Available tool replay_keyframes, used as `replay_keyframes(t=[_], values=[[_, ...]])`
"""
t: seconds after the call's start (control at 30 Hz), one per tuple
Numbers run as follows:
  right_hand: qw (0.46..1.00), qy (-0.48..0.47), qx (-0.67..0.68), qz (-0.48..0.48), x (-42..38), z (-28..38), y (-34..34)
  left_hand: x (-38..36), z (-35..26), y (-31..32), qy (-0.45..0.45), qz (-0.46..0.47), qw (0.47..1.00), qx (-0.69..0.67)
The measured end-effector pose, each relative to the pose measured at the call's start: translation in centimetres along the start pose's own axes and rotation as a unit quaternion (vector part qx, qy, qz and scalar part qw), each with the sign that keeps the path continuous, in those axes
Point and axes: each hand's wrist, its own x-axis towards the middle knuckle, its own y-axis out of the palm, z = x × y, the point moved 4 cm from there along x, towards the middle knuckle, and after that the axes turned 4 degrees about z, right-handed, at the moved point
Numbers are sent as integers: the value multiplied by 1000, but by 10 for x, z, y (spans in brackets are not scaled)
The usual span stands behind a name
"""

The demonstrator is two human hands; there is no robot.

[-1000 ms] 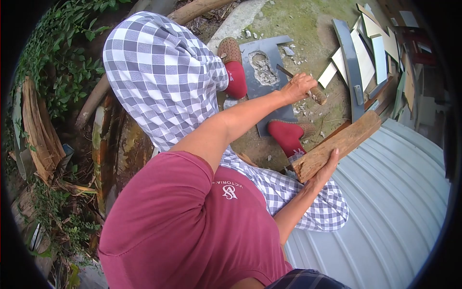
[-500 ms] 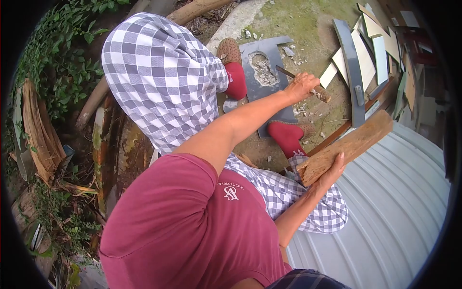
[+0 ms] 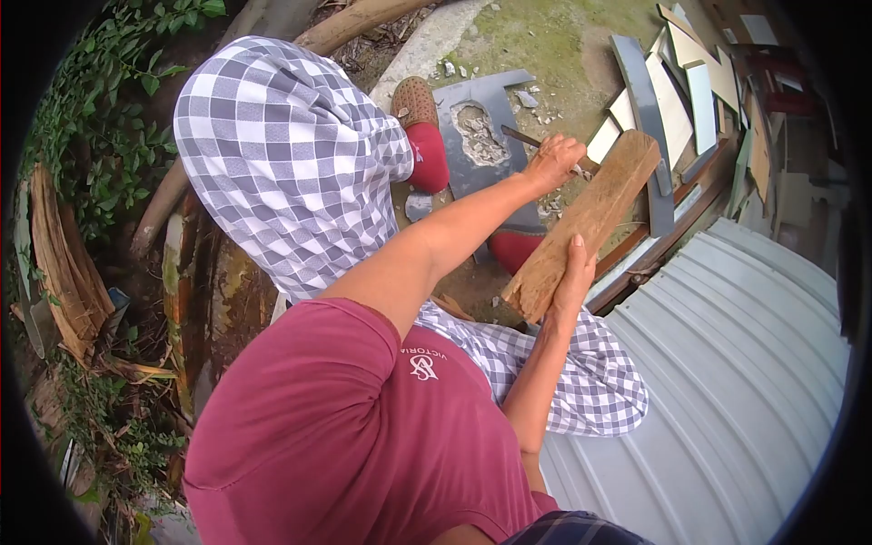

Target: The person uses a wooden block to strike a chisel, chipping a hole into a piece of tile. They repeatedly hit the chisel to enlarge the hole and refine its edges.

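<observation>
My left hand is closed around a chisel, whose dark blade points toward a ragged hole in a grey board. Its handle end is hidden behind a thick wooden block. My right hand grips that block from below, fingers wrapped around it, with its upper end raised close to my left hand. Pale broken bits lie in and around the hole. The board lies flat on the ground between my feet, in red socks and brown clogs.
Offcuts of board are heaped at the upper right. A ribbed metal sheet stretches across the lower right, beside my bent leg. Logs, split wood and leafy plants line the left and top.
The wooden block has swung up and to the left, toward my left hand, and now covers the chisel's handle end. The whole view has shifted slightly.
</observation>
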Motion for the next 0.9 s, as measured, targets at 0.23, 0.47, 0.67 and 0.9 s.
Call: replay_keyframes(t=[0.23, 0.47, 0.67, 0.9], values=[[955, -157, 179, -177, -23, 140, -92, -10, -2, 3, -6, -14, 1000, 0], [991, -104, -6, -81, -2, 11, -14, -7, -3, 2, -12, -14, 1000, -1], [998, -64, 7, -18, -7, 45, -9, -5, 6, 4, -4, -5, 1000, -20], [913, -248, 165, -278, -24, 155, -98, -3, 7, 9, 3, -7, 1000, -17]])
